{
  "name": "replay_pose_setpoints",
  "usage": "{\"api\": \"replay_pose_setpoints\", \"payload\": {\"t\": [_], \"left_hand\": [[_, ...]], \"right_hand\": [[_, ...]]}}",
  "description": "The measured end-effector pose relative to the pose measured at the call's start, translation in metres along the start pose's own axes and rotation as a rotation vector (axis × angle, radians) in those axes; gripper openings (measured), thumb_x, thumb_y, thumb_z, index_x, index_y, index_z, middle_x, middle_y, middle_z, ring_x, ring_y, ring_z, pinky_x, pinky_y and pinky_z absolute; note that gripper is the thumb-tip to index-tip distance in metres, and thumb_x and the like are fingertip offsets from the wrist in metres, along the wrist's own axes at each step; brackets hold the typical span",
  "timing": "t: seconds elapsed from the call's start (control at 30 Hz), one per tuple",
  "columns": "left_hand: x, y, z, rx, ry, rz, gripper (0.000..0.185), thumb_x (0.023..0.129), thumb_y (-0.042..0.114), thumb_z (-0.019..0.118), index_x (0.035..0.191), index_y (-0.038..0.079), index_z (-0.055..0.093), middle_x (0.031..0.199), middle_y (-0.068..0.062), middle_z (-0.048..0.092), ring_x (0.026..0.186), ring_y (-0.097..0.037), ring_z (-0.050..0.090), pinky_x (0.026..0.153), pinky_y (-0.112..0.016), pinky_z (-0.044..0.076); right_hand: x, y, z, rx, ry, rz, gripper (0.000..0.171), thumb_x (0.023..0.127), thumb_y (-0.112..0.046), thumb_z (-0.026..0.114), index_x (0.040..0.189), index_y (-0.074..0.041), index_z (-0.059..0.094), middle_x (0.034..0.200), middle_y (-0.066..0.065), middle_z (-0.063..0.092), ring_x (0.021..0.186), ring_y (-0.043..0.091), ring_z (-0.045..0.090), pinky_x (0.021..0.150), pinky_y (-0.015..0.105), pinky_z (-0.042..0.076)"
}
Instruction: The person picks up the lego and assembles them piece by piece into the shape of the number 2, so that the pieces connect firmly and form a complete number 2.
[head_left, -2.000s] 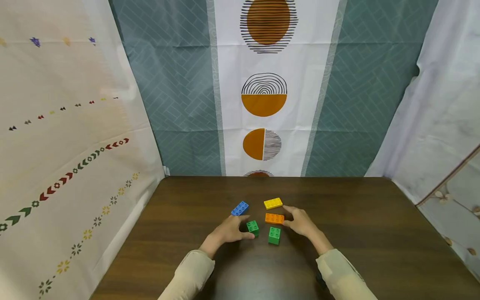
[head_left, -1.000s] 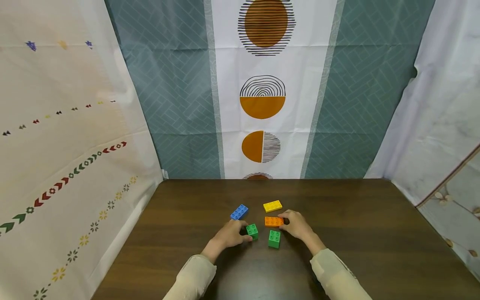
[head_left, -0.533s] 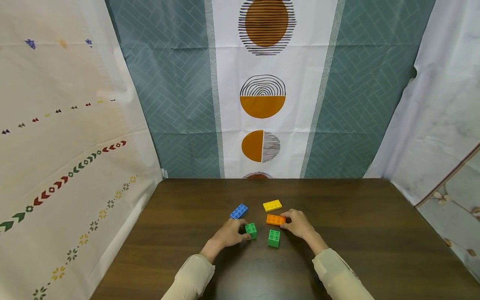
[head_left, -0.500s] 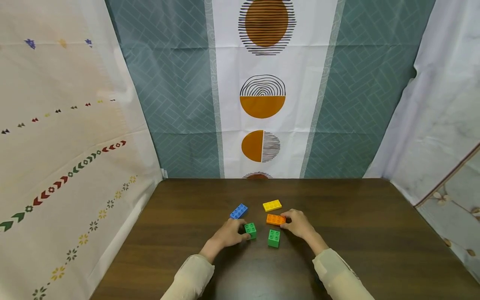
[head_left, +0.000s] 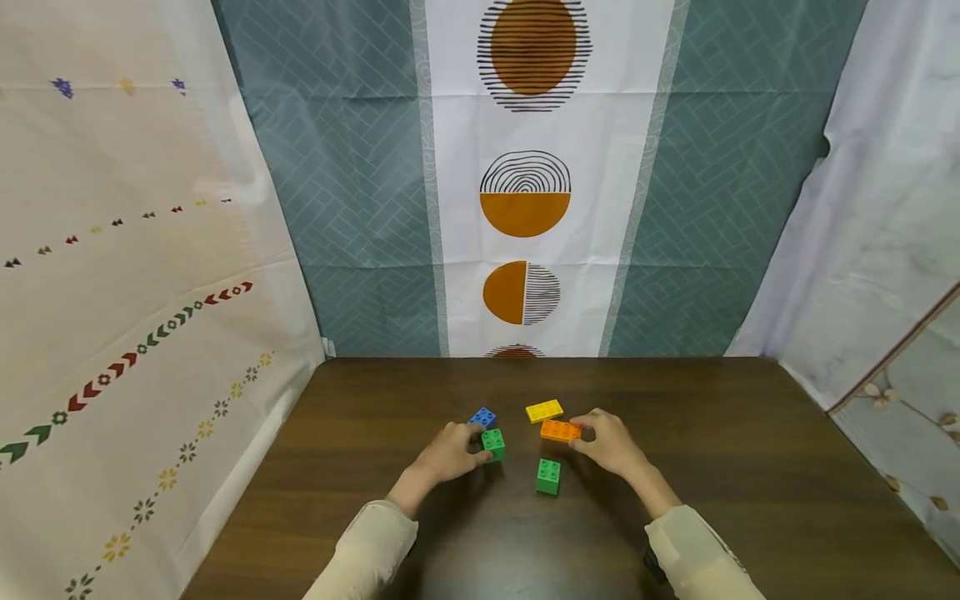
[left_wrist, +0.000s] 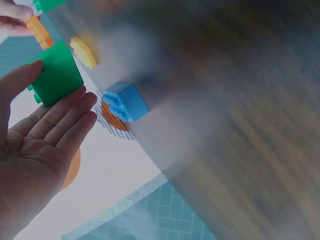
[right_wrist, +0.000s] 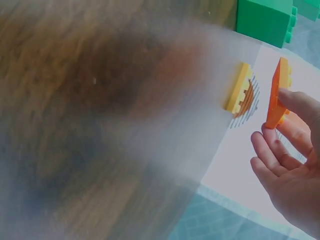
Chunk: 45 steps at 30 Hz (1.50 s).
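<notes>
Dark wooden table (head_left: 750, 467). Yellow flat brick (head_left: 544, 410) lying near centre; blue brick (head_left: 482, 416) just left of it; a green block (head_left: 548, 476) nearer the table's front. Patterned curtain (head_left: 528, 192) behind.

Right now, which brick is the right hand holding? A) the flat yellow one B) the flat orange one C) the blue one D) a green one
B: the right hand pinches the flat orange brick at its end and has it off the table, while the yellow brick lies apart on the table.
</notes>
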<state>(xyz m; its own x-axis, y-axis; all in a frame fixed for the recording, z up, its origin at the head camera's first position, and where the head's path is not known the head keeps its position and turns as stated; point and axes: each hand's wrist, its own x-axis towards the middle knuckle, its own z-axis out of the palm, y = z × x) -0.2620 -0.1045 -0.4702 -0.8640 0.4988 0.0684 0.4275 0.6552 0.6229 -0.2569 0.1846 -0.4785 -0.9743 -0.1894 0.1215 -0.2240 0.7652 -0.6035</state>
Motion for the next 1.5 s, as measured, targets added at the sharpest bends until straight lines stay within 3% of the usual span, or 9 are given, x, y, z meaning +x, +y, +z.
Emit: {"api": "replay_pose_setpoints", "payload": {"t": [0.27, 0.5, 0.73, 1.07, 1.3, 1.5], "left_hand": [[-0.004, 0.008, -0.014, 0.012, 0.007, 0.031, 0.035, 0.088, 0.014, 0.071, 0.115, -0.007, 0.063, 0.101, -0.017, 0.071, 0.088, -0.022, 0.066, 0.076, -0.036, 0.056], [-0.016, 0.014, -0.019, -0.026, 0.023, 0.07, 0.04, 0.089, 0.011, 0.069, 0.121, -0.011, 0.059, 0.109, -0.023, 0.069, 0.099, -0.034, 0.068, 0.083, -0.043, 0.057], [-0.031, 0.018, -0.021, 0.004, 0.026, 0.089, 0.039, 0.089, 0.013, 0.069, 0.12, -0.009, 0.061, 0.114, -0.022, 0.068, 0.1, -0.032, 0.068, 0.084, -0.042, 0.057], [-0.051, 0.024, -0.023, -0.063, 0.027, 0.096, 0.038, 0.091, 0.014, 0.067, 0.121, -0.008, 0.059, 0.117, -0.021, 0.067, 0.105, -0.035, 0.066, 0.087, -0.047, 0.055], [-0.063, 0.028, -0.017, -0.152, 0.021, 0.122, 0.031, 0.092, 0.013, 0.067, 0.117, -0.003, 0.061, 0.112, -0.015, 0.068, 0.102, -0.031, 0.068, 0.086, -0.045, 0.056], [-0.071, 0.028, -0.012, -0.178, 0.027, 0.124, 0.029, 0.092, 0.015, 0.067, 0.115, -0.002, 0.062, 0.111, -0.015, 0.068, 0.1, -0.03, 0.069, 0.086, -0.044, 0.056]], "right_hand": [[-0.007, -0.008, -0.011, -0.019, 0.047, -0.083, 0.036, 0.083, -0.01, 0.075, 0.116, 0.004, 0.068, 0.101, 0.012, 0.065, 0.096, 0.032, 0.061, 0.084, 0.044, 0.054], [-0.015, -0.027, -0.018, -0.024, 0.067, -0.136, 0.036, 0.083, -0.013, 0.075, 0.115, 0.002, 0.069, 0.1, 0.008, 0.066, 0.09, 0.024, 0.061, 0.08, 0.038, 0.051], [-0.029, -0.042, -0.022, -0.005, 0.051, -0.161, 0.035, 0.083, -0.014, 0.075, 0.115, 0.0, 0.069, 0.1, 0.006, 0.066, 0.086, 0.017, 0.058, 0.078, 0.038, 0.052], [-0.055, -0.049, -0.02, 0.01, 0.03, -0.187, 0.033, 0.083, -0.015, 0.075, 0.113, -0.004, 0.07, 0.098, -0.001, 0.064, 0.097, 0.023, 0.064, 0.087, 0.044, 0.055], [-0.071, -0.05, -0.012, 0.001, 0.005, -0.206, 0.033, 0.082, -0.017, 0.076, 0.112, -0.004, 0.07, 0.098, -0.005, 0.064, 0.093, 0.021, 0.063, 0.082, 0.036, 0.056], [-0.079, -0.047, 0.002, 0.031, -0.048, -0.227, 0.034, 0.082, -0.02, 0.078, 0.111, -0.004, 0.071, 0.101, -0.003, 0.067, 0.093, 0.024, 0.064, 0.081, 0.037, 0.056]]}}
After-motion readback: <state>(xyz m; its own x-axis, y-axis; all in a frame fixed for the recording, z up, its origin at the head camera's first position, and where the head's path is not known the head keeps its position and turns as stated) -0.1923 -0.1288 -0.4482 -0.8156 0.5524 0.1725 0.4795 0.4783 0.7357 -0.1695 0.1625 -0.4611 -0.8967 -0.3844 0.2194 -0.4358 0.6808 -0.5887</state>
